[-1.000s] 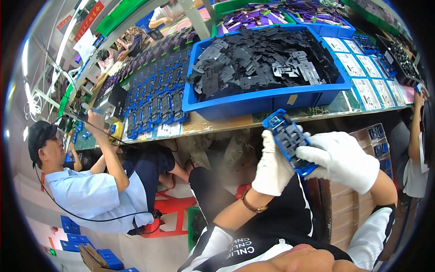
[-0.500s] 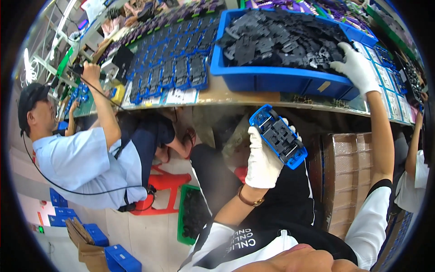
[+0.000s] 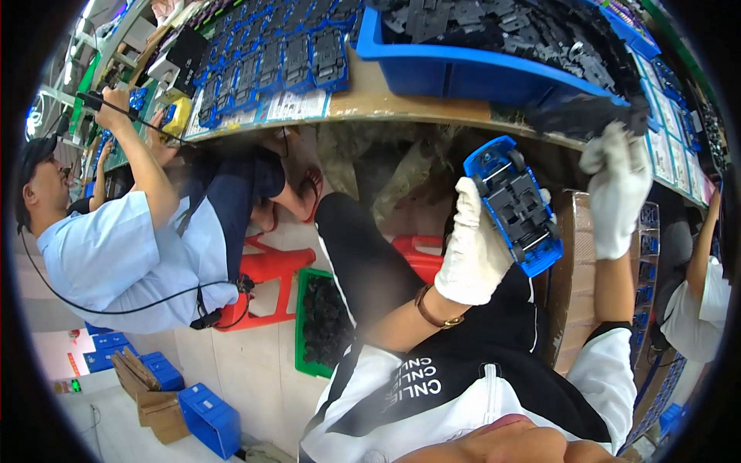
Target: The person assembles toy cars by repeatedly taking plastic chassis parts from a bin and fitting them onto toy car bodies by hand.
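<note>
My left hand [image 3: 475, 251], in a white glove, is closed around a blue toy car body [image 3: 515, 202] above my lap. Its underside faces up, showing black inner parts and thin axles. My right hand [image 3: 620, 193], also gloved, grips a flat black plastic part [image 3: 579, 116] in front of the table's edge. That part is smeared by motion, so its exact shape is unclear. Just beyond it stands the large blue bin [image 3: 494, 60], heaped with black plastic plates [image 3: 494, 21].
Rows of blue-and-black car bodies [image 3: 297, 62] lie left of the bin on the table. A person [image 3: 116, 239] works at the left, near a red stool [image 3: 266, 270]. A green crate [image 3: 301, 355] of black parts sits on the floor. Cartons [image 3: 571, 285] stand beneath the table.
My right hand has come out of the bin toward me with a black plastic part. The car body in my left hand has shifted right and turned more upright. The view has tilted down.
</note>
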A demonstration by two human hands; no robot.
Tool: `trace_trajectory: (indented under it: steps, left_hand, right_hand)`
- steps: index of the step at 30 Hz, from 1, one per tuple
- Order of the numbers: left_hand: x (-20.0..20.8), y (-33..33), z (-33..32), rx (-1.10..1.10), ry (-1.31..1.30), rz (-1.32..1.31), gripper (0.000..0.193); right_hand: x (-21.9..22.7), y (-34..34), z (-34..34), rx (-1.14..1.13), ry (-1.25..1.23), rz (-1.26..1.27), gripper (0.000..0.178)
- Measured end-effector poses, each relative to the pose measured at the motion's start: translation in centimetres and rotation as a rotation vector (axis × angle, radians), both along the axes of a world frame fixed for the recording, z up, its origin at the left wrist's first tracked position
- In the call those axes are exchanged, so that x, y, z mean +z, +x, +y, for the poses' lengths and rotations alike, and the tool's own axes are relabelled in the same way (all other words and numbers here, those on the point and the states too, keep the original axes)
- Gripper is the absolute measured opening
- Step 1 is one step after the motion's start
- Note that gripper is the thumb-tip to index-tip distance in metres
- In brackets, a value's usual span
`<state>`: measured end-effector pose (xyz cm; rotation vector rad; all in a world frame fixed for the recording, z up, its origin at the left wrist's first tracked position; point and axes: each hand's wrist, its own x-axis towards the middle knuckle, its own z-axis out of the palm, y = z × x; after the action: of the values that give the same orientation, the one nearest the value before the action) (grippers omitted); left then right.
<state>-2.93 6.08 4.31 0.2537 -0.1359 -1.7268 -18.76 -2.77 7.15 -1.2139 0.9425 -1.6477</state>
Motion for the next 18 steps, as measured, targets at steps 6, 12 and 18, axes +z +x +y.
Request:
trace_trajectory:
  steps: [6, 12, 18]
  left_hand:
    - [0.3, 0.8, 0.4, 0.059, 0.102, -0.122, 0.075]
    - [-1.7, 1.5, -0.2, 0.100, 0.048, -0.130, 0.071]
    - [-2.1, 0.1, 0.0, 0.071, 0.065, -0.048, 0.071]
  right_hand:
    - [-4.9, 2.8, 4.4, 0.079, 0.365, -0.011, 0.012]
    - [-3.7, -0.2, 2.7, -0.300, -0.554, 0.874, 0.067]
    - [-2.5, 0.8, 1.3, -0.010, -0.754, 1.513, 0.050]
